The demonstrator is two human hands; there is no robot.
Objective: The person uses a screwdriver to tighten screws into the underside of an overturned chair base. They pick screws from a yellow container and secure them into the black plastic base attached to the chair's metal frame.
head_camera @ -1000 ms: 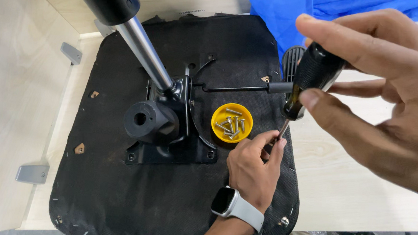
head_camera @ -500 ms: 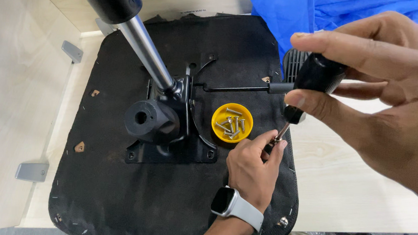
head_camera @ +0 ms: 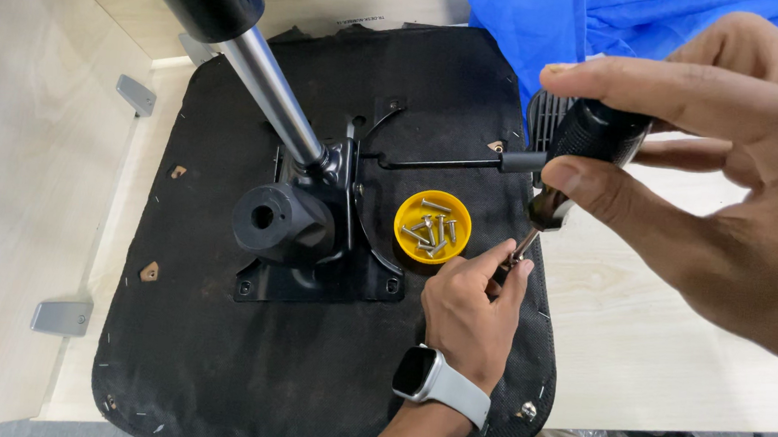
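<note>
My right hand [head_camera: 732, 208] grips the black handle of a screwdriver [head_camera: 599, 133], held near upright close to the camera. Its thin shaft runs down to the right edge of an upturned black chair seat [head_camera: 210, 371]. There my left hand [head_camera: 466, 319], with a watch on the wrist, pinches the shaft's tip between its fingertips; the tip and whatever is under it are hidden. Just left of that hand sits a yellow cap [head_camera: 408, 213] holding several silver screws [head_camera: 430, 229].
A black metal mechanism plate [head_camera: 310, 282] with a knob and a chrome gas cylinder [head_camera: 261, 79] stands on the middle of the seat. A thin black lever [head_camera: 449, 163] points right. Blue cloth [head_camera: 534, 17] lies behind. Grey brackets [head_camera: 60, 317] sit on the pale wooden board at left.
My right hand has shifted its grip and turned on the screwdriver handle, which now sits slightly higher. My left hand has stayed at the tip.
</note>
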